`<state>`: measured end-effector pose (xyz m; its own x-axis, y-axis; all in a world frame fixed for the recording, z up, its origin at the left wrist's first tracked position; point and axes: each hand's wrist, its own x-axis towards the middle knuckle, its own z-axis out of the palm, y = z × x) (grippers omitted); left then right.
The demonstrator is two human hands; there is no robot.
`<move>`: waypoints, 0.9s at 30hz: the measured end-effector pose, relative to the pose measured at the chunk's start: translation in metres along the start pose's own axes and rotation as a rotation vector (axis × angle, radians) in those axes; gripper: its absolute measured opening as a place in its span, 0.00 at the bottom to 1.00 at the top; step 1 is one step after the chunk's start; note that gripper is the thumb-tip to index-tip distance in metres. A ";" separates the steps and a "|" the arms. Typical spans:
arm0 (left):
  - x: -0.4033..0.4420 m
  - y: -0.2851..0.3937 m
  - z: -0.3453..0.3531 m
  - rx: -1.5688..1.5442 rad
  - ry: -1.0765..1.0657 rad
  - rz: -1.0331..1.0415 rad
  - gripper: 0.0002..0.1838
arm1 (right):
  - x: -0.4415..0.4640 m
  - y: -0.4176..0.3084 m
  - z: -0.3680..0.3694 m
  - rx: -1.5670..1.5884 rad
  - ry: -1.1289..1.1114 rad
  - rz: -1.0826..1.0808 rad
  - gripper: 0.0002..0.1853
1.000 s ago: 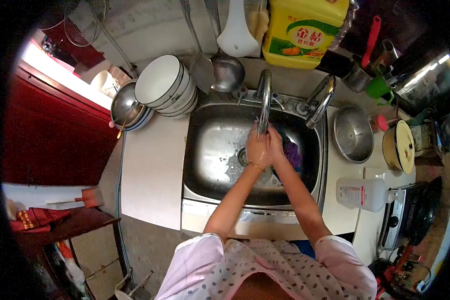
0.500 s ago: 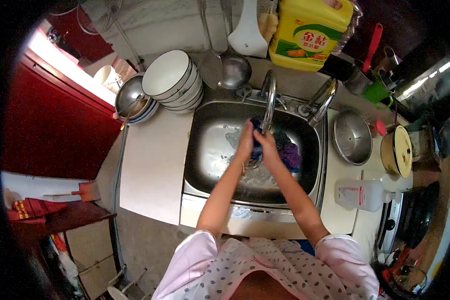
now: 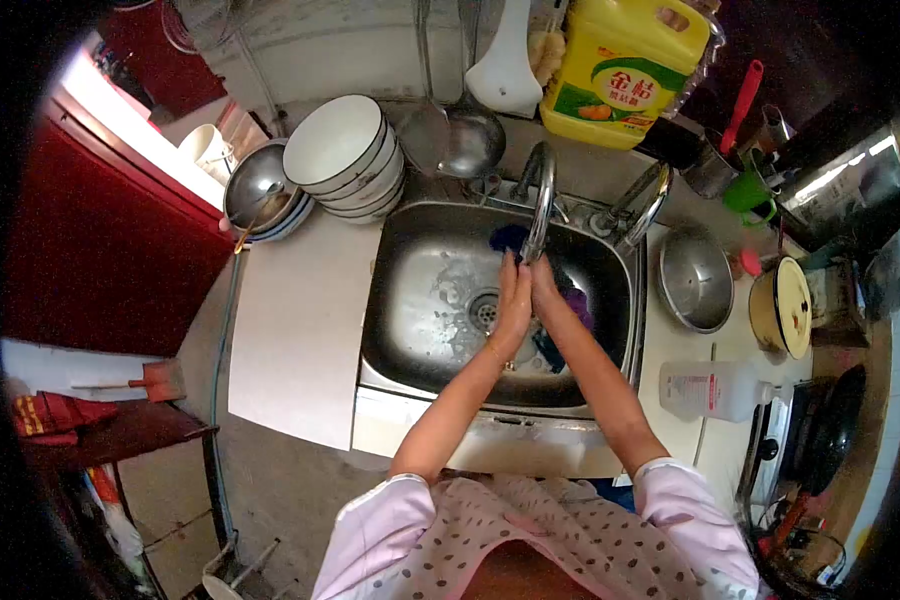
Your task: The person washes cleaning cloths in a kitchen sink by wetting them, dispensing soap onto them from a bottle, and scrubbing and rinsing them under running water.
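My left hand (image 3: 515,302) is under the tap (image 3: 541,205), its fingers stretched out and pointing to the back of the sink. Pressed against it from the right is my right hand (image 3: 544,286), with fingers extended and partly hidden by the spout. No object shows between the palms. Just past the left fingertips lies a dark blue cloth (image 3: 508,238) against the sink's back wall. A purple cloth (image 3: 579,308) lies in the sink (image 3: 410,310), partly covered by my right forearm. Water wets the basin around the drain (image 3: 484,312).
Stacked white bowls (image 3: 335,145) and metal bowls (image 3: 260,190) stand left of the sink. Behind it is a yellow detergent jug (image 3: 620,80). To the right are a metal basin (image 3: 696,278), a yellow enamel pot (image 3: 782,308) and a white plastic bottle (image 3: 712,390).
The dark blue cloth, earlier between my hands, now lies beyond the fingertips at the back of the sink. My hands have come together, the left moving right and nearer to me.
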<state>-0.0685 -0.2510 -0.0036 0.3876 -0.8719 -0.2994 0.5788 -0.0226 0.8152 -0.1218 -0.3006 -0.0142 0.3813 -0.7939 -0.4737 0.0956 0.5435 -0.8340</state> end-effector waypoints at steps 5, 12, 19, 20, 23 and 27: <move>0.003 -0.005 -0.001 -0.249 -0.017 -0.104 0.35 | -0.015 0.031 0.012 -0.498 0.315 -0.737 0.17; -0.003 0.007 -0.003 0.185 0.045 0.038 0.20 | -0.023 0.012 -0.020 -0.361 -0.114 -0.382 0.13; -0.003 0.001 -0.015 -0.399 0.050 -0.260 0.16 | -0.021 -0.009 -0.017 -0.352 0.184 -0.419 0.21; -0.002 -0.003 -0.017 -0.451 0.055 -0.291 0.17 | -0.006 0.002 -0.028 -0.586 0.094 -0.456 0.20; 0.001 -0.005 -0.024 -0.463 -0.045 -0.301 0.16 | -0.019 -0.015 -0.031 -0.794 -0.072 -0.477 0.17; -0.004 0.010 -0.027 -0.041 0.007 -0.102 0.14 | -0.002 -0.013 -0.043 -0.859 -0.018 -0.270 0.15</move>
<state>-0.0446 -0.2341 -0.0075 0.3304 -0.8625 -0.3832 0.6444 -0.0905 0.7593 -0.1631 -0.3179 -0.0149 0.4605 -0.8566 -0.2328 -0.5334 -0.0574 -0.8439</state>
